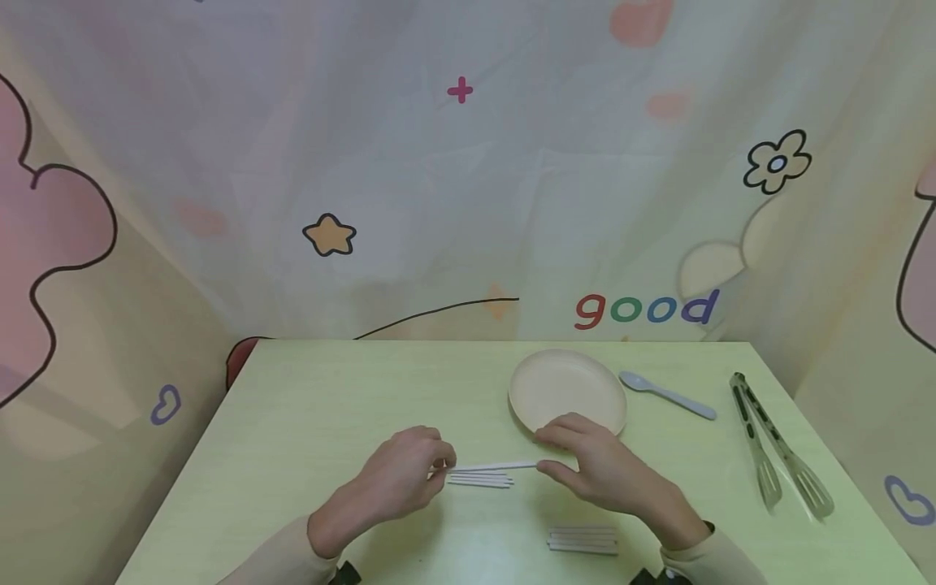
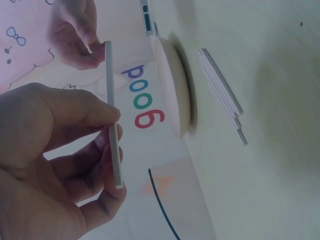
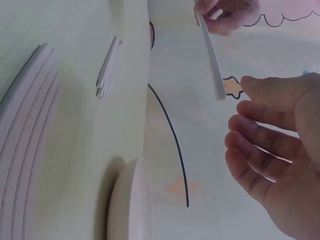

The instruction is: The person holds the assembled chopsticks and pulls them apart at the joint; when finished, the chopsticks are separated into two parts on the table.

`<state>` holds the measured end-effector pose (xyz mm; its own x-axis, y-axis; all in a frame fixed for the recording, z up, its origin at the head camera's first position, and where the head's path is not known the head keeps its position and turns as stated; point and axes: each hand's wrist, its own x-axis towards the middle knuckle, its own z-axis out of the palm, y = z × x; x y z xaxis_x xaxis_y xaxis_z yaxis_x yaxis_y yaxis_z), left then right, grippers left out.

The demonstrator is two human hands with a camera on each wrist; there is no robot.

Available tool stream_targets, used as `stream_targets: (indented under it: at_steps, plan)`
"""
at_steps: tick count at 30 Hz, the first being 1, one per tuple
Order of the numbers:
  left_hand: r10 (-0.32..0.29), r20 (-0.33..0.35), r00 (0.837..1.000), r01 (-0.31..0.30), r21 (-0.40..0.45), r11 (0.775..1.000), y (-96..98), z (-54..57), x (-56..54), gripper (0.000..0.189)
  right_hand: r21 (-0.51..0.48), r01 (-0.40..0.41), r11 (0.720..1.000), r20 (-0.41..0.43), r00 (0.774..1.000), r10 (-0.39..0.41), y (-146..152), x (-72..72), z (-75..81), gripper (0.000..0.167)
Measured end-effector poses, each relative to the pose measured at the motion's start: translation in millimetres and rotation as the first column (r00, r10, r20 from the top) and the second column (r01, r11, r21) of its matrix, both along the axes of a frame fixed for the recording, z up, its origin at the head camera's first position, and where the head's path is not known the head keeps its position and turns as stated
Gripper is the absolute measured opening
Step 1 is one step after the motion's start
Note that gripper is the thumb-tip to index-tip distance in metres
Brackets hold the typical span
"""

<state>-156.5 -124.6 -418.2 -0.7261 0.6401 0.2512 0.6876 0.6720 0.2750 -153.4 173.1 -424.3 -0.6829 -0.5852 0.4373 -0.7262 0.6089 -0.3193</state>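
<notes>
My left hand (image 1: 402, 473) pinches a thin white stick (image 2: 111, 85) between thumb and fingers, holding it raised above the table. In the head view the stick points right, toward my right hand (image 1: 610, 467). That hand has its fingers extended and apart; in the right wrist view its thumb tip (image 3: 248, 85) is a small gap away from the stick's free end. Below the held stick lies a small group of similar white sticks (image 1: 478, 481). Closer to me, on the right, several more sticks (image 1: 582, 540) lie side by side.
A shallow beige plate (image 1: 566, 390) sits just beyond my right hand. To its right lie a pale blue-grey spoon (image 1: 669, 396) and, near the table's right edge, metal tongs (image 1: 777, 447) with slotted ends. A printed curtain (image 1: 439, 162) hangs behind the table.
</notes>
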Motion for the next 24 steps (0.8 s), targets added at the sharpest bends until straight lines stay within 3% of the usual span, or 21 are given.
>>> stream_targets:
  at_steps: [10,24]
  plan:
    - [-0.091,-0.069,0.994,0.093,0.032,0.995,8.8,0.4,-3.3,0.015,0.037,-0.042,0.998,0.066,0.997,0.040,-11,0.8,2.4,0.023]
    - [-0.072,-0.041,0.997,0.073,0.019,0.997,17.3,2.4,-4.0,0.011,0.060,-0.098,0.993,0.015,0.995,0.098,-22,-1.7,-3.9,0.020]
